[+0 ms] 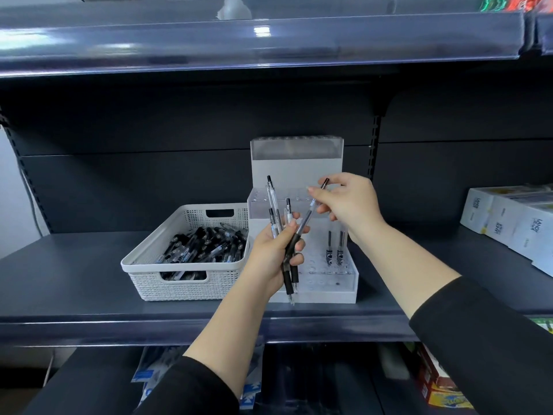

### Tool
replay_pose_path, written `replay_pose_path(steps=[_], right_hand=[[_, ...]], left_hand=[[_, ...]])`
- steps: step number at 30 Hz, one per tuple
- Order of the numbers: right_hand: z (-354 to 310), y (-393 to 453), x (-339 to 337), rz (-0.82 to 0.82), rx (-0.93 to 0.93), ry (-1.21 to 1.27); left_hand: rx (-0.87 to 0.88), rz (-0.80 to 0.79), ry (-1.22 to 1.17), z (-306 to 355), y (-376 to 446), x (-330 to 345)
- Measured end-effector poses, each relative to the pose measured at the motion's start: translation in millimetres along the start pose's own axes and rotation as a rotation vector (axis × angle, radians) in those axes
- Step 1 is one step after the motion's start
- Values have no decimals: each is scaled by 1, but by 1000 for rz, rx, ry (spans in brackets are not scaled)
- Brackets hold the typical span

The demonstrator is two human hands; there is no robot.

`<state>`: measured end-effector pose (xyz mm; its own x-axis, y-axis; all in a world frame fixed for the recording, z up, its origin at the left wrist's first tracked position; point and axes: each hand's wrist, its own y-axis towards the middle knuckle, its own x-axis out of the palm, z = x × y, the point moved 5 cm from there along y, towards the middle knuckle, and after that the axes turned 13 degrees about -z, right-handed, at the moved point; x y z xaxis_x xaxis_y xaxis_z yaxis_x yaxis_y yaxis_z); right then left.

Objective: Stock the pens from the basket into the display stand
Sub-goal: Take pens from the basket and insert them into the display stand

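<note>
Pen [314, 208] pinched in the right hand [348, 202] slants tip-down toward the display stand [344, 283] holes just below it, at frame centre, while the left hand [269, 253] grips the spare pens [279, 217].

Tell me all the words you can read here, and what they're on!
"LANDY": seems printed sideways on the white boxes at the right of the shelf; blurred, so unsure. The smaller print under it is too small to read.
Bright box on the lower shelf, bottom right: lettering too blurred to read.
Pens in the basket: print too small to read.
</note>
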<state>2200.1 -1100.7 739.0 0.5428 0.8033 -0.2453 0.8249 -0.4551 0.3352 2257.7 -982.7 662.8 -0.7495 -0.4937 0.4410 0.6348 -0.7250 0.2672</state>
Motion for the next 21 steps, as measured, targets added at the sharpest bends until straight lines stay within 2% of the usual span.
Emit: replay_pose_path(steps=[6, 10, 12, 16, 21], right_hand=[[4, 2, 1, -39, 27, 59], [-4, 3, -26, 179, -67, 48], [-6, 3, -36, 264, -117, -30], [-7, -1, -40, 321, -170, -225], [0, -2, -22, 225, -189, -448]], left_hand=[[-8, 55, 8, -2, 3, -5], [27, 162, -6, 1, 4, -17], [44, 168, -5, 3, 5, -19], [68, 164, 20, 4, 6, -21], [59, 125, 62, 3, 6, -20]])
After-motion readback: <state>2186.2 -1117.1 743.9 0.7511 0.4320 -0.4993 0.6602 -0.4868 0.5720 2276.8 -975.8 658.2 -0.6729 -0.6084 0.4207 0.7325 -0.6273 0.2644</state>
